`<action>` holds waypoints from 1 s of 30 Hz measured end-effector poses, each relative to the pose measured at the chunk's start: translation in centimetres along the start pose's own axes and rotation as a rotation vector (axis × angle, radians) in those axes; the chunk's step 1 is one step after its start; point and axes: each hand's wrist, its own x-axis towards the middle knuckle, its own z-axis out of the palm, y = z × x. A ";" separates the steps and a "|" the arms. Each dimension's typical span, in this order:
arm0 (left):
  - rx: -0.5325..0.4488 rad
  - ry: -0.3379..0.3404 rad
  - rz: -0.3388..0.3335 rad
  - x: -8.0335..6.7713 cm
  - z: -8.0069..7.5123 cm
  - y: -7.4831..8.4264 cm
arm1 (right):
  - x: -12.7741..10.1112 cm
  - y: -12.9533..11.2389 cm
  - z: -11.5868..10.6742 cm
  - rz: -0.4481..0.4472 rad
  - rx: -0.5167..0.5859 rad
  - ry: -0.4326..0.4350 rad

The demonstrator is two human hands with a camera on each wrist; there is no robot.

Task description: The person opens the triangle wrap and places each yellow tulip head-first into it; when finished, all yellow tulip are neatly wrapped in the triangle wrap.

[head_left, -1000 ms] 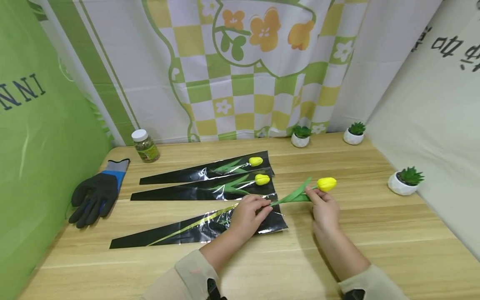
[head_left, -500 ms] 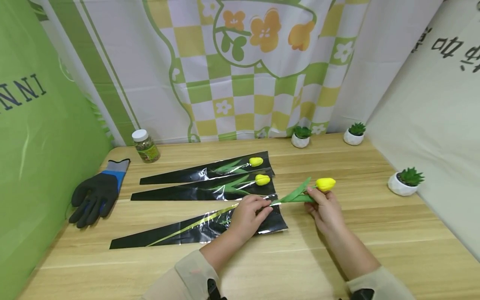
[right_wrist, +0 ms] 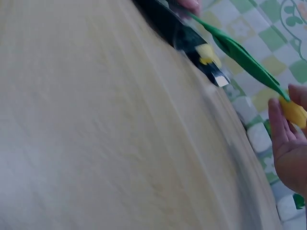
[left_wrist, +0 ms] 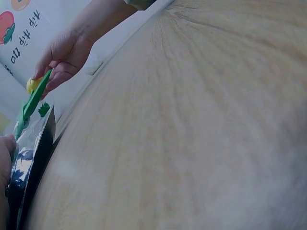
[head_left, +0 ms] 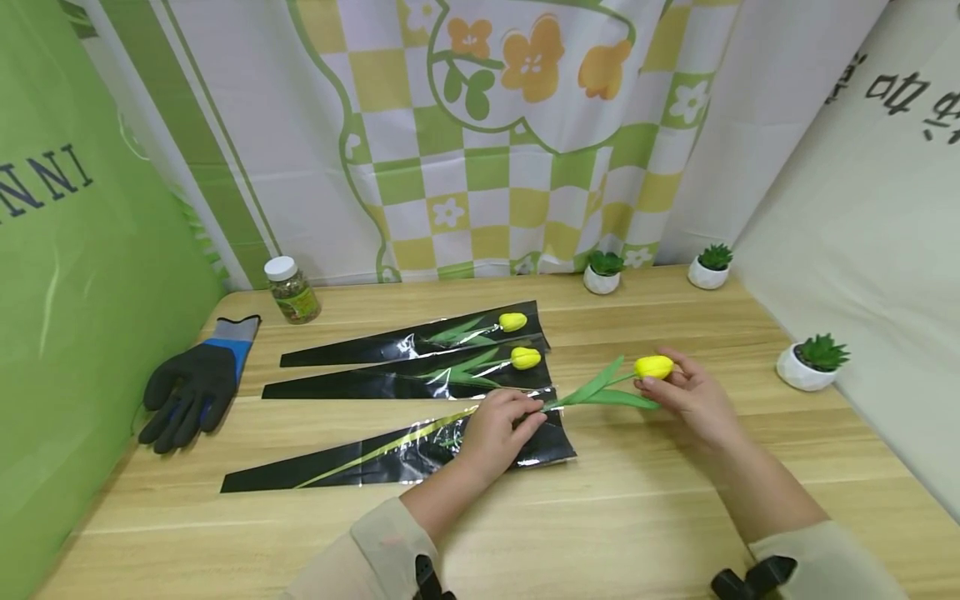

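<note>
A yellow artificial tulip (head_left: pixel 603 387) with green leaves lies partly inside the open end of a black-and-clear flower sleeve (head_left: pixel 337 464) with a gold stripe. My left hand (head_left: pixel 497 427) pinches the sleeve's upper edge where the stem enters, covering that part. My right hand (head_left: pixel 697 402) holds the tulip's yellow head (right_wrist: pixel 291 112) between thumb and fingers, to the right of the sleeve. The leaves stay outside the sleeve's mouth, spread apart. In the left wrist view the sleeve's opening (left_wrist: pixel 41 139) stands up from the table. Its lower stem is hidden.
Behind lie two sleeves, a middle one (head_left: pixel 375 387) and a far one (head_left: pixel 375 348), each with a yellow tulip inside. A work glove (head_left: pixel 191 383) and a lidded jar (head_left: pixel 292 292) are at left. Small potted succulents (head_left: pixel 806 369) stand along the back and right.
My right hand has shifted right along the tulip, from the leaves and stem below the bloom to the bloom itself. The leaves have spread apart. My left hand has stayed at the sleeve's mouth.
</note>
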 end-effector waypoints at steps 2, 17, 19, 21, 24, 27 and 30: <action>0.003 -0.004 -0.002 0.0 0.0 0.0 | 0.2 -0.4 -0.9 0.003 -0.067 -0.062; 0.026 0.009 0.033 0.1 0.1 -0.1 | 1.3 -1.0 -2.2 0.080 -0.649 -0.212; 0.022 0.008 0.035 0.1 0.1 -0.1 | 1.4 -0.8 -1.7 0.084 -0.688 -0.221; 0.016 0.007 0.034 0.1 0.1 -0.1 | 1.5 -0.6 -1.1 0.087 -0.705 -0.224; 0.018 0.014 0.039 0.1 0.1 -0.1 | 1.6 -0.3 -0.4 0.069 -0.730 -0.243; 0.024 0.018 0.038 0.0 0.0 0.0 | 1.8 0.0 0.3 0.059 -0.729 -0.268; 0.019 0.015 0.032 0.0 0.0 0.1 | 2.0 0.3 1.0 0.070 -0.713 -0.284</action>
